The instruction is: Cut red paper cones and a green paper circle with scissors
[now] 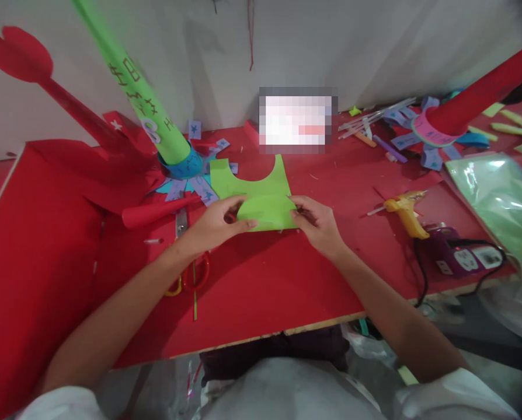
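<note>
Between my two hands is a light green paper piece (267,213), curved along its top edge. My left hand (226,220) pinches its left end, thumb in front and fingers behind. At the right end, my right hand (316,221) grips it the same way. Just behind lies a green sheet (252,185) with a round bite cut from its far edge. Scissors with red and yellow handles (196,273) lie under and beside my left forearm, and a thin green strip (195,306) crosses their handle.
A green tube (156,111) with a blue base stands at the back left, near a red paper tulip (20,55). On the right are a yellow glue gun (405,211), a purple power socket (456,254), a plastic-wrapped green pack (501,198) and a red tube (484,87).
</note>
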Available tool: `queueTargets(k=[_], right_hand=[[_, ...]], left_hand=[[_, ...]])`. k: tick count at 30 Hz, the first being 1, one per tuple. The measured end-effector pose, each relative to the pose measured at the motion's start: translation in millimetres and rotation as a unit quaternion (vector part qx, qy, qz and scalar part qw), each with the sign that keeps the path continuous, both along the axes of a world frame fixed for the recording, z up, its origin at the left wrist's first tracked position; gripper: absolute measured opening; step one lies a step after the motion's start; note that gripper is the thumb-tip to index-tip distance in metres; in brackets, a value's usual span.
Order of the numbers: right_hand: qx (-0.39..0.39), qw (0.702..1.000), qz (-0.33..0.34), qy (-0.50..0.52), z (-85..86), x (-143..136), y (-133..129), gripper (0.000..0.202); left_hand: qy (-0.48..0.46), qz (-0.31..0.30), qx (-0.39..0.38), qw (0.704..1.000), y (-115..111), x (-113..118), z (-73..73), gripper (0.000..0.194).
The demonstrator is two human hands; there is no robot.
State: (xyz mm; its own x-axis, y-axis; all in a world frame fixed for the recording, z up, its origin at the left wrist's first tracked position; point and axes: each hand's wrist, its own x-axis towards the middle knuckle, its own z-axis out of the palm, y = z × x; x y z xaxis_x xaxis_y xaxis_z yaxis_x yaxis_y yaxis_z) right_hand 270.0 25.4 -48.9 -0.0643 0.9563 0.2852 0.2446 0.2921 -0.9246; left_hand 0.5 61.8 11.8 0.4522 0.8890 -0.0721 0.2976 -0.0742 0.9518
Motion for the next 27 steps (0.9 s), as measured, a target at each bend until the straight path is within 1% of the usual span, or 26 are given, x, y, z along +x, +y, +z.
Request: queueTargets(k=[1,2,4,6,8,10,11,12,13,14,16,18,19,20,22,23,25,27], right_hand=[[-0.002,1.0,0.002,-0.005,-0.3,-1,0,0.025],[-0.003,1.0,0.003,-0.008,-0.2,-1,0,0.026],[-0.003,1.0,0.006,-0.007,1.0,-1,0,0.027],[-0.003,1.0,0.014,0.006,3.0,-1,-1,0.027],[-0.004,0.999,0.03,0.027,4.6,-4,-2,0.031],[0.011,0.998,0.045,0.053,4.5,-7,-3,0.046],[0.029,0.997,0.046,0.063,3.9,-10,-4,0.055],[0.051,0.996,0.043,0.065,3.3,-12,-5,0.062],[0.075,0.995,0.033,0.058,2.9,-13,-6,0.064],[0.098,0.994,0.017,0.039,3.1,-14,-7,0.061],[0.134,0.991,-0.016,-0.019,6.5,-13,-9,0.039],[0.154,0.985,-0.039,-0.07,13.4,-11,-13,0.016],[0.154,0.984,-0.045,-0.081,17.6,-10,-14,0.02],[0.142,0.985,-0.05,-0.083,21.7,-8,-16,0.032],[0.093,0.993,-0.048,-0.057,28.5,-7,-18,0.055],[0.062,0.997,-0.044,-0.033,30.7,-7,-18,0.062],[0.014,0.999,-0.04,0.017,32.9,-8,-17,0.069],[-0.009,0.998,-0.045,0.052,32.6,-8,-15,0.071]], left_hand=[[0.016,-0.007,0.012,1.0,-1,1,-0.7,0.045],[0.028,-0.004,0.028,0.999,-1,2,-1.5,0.042],[0.039,0.034,0.068,0.996,1,1,-2.1,0.043],[-0.001,0.084,0.076,0.993,4,-3,0.1,0.04],[-0.078,0.123,0.043,0.988,7,-7,5.2,0.037],[-0.137,0.136,-0.005,0.981,8,-9,10.8,0.042],[-0.147,0.136,-0.023,0.979,7,-9,12.8,0.048],[-0.145,0.132,-0.034,0.98,5,-8,14.0,0.053],[-0.138,0.123,-0.043,0.982,3,-8,14.1,0.059],[-0.128,0.107,-0.05,0.985,1,-6,13.4,0.065],[-0.107,0.055,-0.074,0.99,-3,-4,9.9,0.075],[-0.09,-0.002,-0.107,0.99,-7,-1,5.7,0.076],[-0.086,-0.02,-0.124,0.988,-8,1,3.9,0.072],[-0.084,-0.028,-0.141,0.986,-9,2,2.5,0.066],[-0.085,-0.026,-0.181,0.979,-9,4,0.8,0.06],[-0.087,-0.018,-0.201,0.976,-10,5,0.4,0.06],[-0.085,-0.009,-0.231,0.969,-10,6,0.0,0.066],[-0.083,-0.012,-0.237,0.968,-10,7,-0.6,0.071]])
